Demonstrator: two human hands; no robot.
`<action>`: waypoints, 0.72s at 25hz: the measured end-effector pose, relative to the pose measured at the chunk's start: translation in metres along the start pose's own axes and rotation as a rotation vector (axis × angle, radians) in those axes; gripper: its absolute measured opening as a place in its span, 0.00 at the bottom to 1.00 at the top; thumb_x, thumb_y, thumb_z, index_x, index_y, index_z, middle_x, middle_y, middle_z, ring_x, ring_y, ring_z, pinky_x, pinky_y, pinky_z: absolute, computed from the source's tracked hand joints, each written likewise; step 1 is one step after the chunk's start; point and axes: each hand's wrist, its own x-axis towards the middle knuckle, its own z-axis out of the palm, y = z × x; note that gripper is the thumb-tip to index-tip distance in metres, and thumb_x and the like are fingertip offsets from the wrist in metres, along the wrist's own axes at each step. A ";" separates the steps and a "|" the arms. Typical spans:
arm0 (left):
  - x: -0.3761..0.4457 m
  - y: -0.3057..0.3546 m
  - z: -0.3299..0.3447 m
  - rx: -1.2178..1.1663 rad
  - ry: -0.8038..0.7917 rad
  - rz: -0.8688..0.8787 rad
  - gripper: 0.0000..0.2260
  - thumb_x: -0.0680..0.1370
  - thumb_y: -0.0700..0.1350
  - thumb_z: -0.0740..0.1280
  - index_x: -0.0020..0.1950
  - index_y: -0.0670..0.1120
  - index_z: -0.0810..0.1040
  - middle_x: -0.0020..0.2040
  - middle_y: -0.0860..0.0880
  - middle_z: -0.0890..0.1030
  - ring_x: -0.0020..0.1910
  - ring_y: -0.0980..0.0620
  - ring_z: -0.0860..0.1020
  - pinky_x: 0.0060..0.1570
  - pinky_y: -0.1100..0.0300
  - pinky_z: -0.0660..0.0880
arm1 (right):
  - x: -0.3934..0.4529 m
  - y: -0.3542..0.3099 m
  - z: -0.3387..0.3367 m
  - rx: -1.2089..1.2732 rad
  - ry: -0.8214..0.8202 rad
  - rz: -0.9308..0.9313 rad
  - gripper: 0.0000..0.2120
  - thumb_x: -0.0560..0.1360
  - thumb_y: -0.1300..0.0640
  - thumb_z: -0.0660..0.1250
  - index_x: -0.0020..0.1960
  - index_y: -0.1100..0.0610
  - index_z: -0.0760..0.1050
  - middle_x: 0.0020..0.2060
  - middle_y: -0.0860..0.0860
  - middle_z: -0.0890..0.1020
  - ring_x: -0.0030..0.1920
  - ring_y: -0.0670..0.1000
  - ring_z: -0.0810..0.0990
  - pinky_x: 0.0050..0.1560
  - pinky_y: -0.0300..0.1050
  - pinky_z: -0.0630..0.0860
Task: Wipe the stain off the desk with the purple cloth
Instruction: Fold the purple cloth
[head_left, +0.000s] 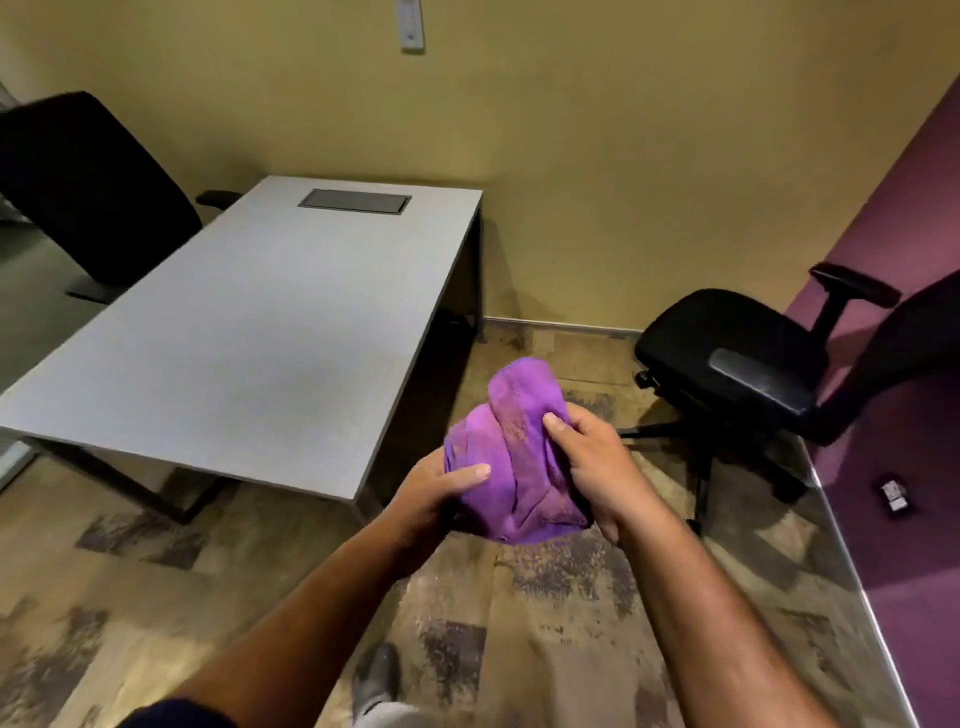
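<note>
desk (249, 332) top bare | obstacle: office chair (737, 364) right of desk

no text, label or number is legible on anything in view.

Items in view: 1 grey table (249, 332) with 1 dark inset panel (355, 201); 2 black office chairs, 1 at left (88, 187) and 1 at right (737, 369); 1 purple cloth (514, 457); 2 hands, left (431, 499) and right (592, 457); 1 shoe (376, 675); 1 wall plate (411, 23).
</note>
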 end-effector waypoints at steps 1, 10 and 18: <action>0.005 0.001 0.011 0.003 0.068 0.040 0.23 0.79 0.40 0.71 0.74 0.39 0.78 0.70 0.35 0.82 0.71 0.34 0.79 0.65 0.47 0.80 | 0.000 -0.012 -0.016 -0.053 0.012 -0.028 0.13 0.87 0.59 0.61 0.54 0.55 0.85 0.51 0.54 0.90 0.53 0.52 0.85 0.57 0.51 0.80; 0.057 0.023 0.034 0.059 0.280 0.174 0.12 0.84 0.43 0.65 0.63 0.48 0.87 0.62 0.43 0.88 0.62 0.45 0.85 0.56 0.56 0.81 | 0.056 -0.053 -0.076 0.045 -0.107 0.159 0.15 0.87 0.52 0.64 0.66 0.59 0.82 0.60 0.64 0.87 0.59 0.62 0.85 0.65 0.60 0.78; 0.189 0.102 -0.043 -0.059 0.241 0.142 0.13 0.77 0.36 0.69 0.60 0.42 0.87 0.54 0.39 0.89 0.49 0.44 0.89 0.50 0.50 0.87 | 0.203 -0.088 -0.064 -0.059 -0.228 -0.011 0.17 0.84 0.68 0.63 0.57 0.53 0.88 0.52 0.51 0.90 0.49 0.52 0.85 0.43 0.43 0.83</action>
